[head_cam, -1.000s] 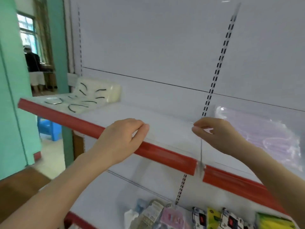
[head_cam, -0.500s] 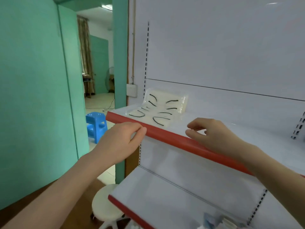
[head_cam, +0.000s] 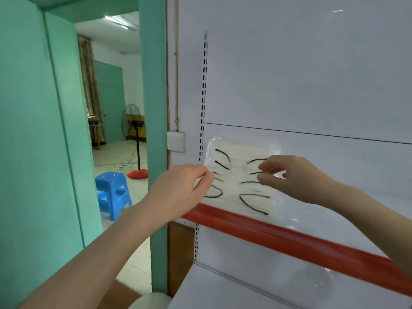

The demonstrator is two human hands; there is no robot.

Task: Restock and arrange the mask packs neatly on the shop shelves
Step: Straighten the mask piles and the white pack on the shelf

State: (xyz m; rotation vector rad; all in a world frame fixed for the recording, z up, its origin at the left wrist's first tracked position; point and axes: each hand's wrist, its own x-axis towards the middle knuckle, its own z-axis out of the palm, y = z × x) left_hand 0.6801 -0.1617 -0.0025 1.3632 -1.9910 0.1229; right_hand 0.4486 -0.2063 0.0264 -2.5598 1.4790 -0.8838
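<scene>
Left hand [head_cam: 178, 190]: fingers curled, tips at the left edge of the mask pack [head_cam: 236, 175]. From my feed I cannot tell whether they pinch the wrap or only touch it. Right hand [head_cam: 294, 177]: forefinger and thumb curled toward each other in front of the pack's right half, a black ear loop running into the narrow gap between them. Whether the clear film is caught there is also not readable. The pack itself holds white masks with black ear loops under clear plastic. Its upper part leans on the white back panel [head_cam: 312, 74] and its lower part lies flat on the shelf [head_cam: 334, 219], at the shelf's far left end. It could be one pack or two stacked ones, I cannot separate them. A red edge strip [head_cam: 278, 237] runs along the shelf front, just below both wrists. A lower shelf [head_cam: 223, 291] sits beneath, white as well. A slotted upright [head_cam: 203, 97] runs up the panel just left of the pack, with a white switch plate [head_cam: 176, 141] beside it on the wall. Further left is a green pillar [head_cam: 153, 85], and through the doorway a blue plastic stool [head_cam: 112, 192] and a standing fan [head_cam: 133, 123].
</scene>
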